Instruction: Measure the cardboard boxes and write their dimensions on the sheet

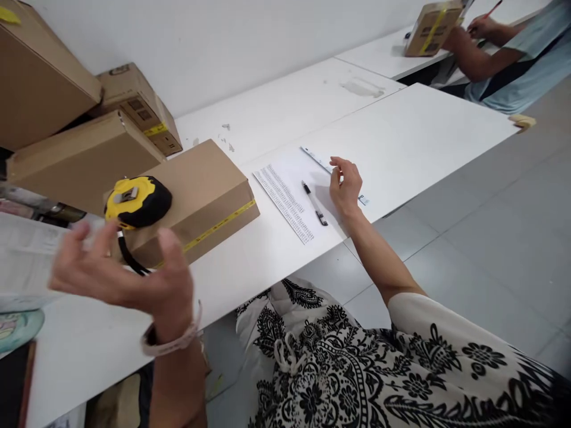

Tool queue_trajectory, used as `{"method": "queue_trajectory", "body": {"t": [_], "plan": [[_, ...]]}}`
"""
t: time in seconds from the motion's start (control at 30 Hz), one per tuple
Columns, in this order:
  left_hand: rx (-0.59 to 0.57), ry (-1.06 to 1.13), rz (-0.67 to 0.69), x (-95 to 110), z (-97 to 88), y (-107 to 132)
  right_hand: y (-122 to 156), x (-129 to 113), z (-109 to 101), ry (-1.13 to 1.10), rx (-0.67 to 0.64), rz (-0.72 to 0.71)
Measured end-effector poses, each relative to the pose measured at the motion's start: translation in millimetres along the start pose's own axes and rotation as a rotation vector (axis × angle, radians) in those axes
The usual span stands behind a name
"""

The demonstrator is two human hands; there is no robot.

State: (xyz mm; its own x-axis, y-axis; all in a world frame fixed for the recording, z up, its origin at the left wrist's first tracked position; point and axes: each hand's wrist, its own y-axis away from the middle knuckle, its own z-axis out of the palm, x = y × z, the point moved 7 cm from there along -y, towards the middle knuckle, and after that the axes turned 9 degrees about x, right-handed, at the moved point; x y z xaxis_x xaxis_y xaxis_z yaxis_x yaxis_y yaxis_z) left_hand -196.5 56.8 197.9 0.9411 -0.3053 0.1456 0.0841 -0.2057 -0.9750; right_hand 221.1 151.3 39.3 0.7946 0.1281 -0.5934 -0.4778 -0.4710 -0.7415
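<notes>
My left hand (129, 279) is open with its fingers spread, slightly blurred, in front of a yellow and black tape measure (140, 201). That tape measure sits on a closed brown cardboard box (200, 184), its black strap hanging over the near side. Over the white table, my right hand (347, 185) is loosely curled, thumb and index finger apart, with nothing visible between them. It covers the middle of a clear ruler (316, 159); contact with it cannot be told. Left of this hand, a capped black-and-clear pen (314, 204) lies on a printed sheet of paper (283, 199).
More cardboard boxes (138, 104) are stacked at the left against the wall. A teal item (20, 330) and a dark brown-edged object (18, 383) lie at lower left. At the upper right, another person (495, 59) holds a red pen beside a taped box (433, 28).
</notes>
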Motion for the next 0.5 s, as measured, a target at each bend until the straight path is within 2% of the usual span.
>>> {"method": "queue_trajectory", "body": {"t": [0.07, 0.13, 0.2, 0.27, 0.33, 0.5], "plan": [[-0.14, -0.091, -0.083, -37, 4.7, -18, -2, -2, -5, -0.024, 0.074, 0.005], [-0.332, -0.124, -0.245, -63, 16.8, -23, -3, -7, -13, -0.04, 0.126, 0.005], [-0.504, -0.145, -0.394, -74, 29.3, -20, 1, -19, -23, -0.061, 0.165, -0.012], [-0.61, -0.189, -0.448, -72, 38.5, -16, 13, -37, -35, -0.105, 0.195, -0.048], [-0.638, -0.222, -0.443, -66, 44.1, -14, 33, -60, -44, -0.168, 0.191, -0.083], [-0.56, -0.181, -0.453, -50, 48.9, -20, 103, -134, -40, -0.403, 0.009, -0.217]]}}
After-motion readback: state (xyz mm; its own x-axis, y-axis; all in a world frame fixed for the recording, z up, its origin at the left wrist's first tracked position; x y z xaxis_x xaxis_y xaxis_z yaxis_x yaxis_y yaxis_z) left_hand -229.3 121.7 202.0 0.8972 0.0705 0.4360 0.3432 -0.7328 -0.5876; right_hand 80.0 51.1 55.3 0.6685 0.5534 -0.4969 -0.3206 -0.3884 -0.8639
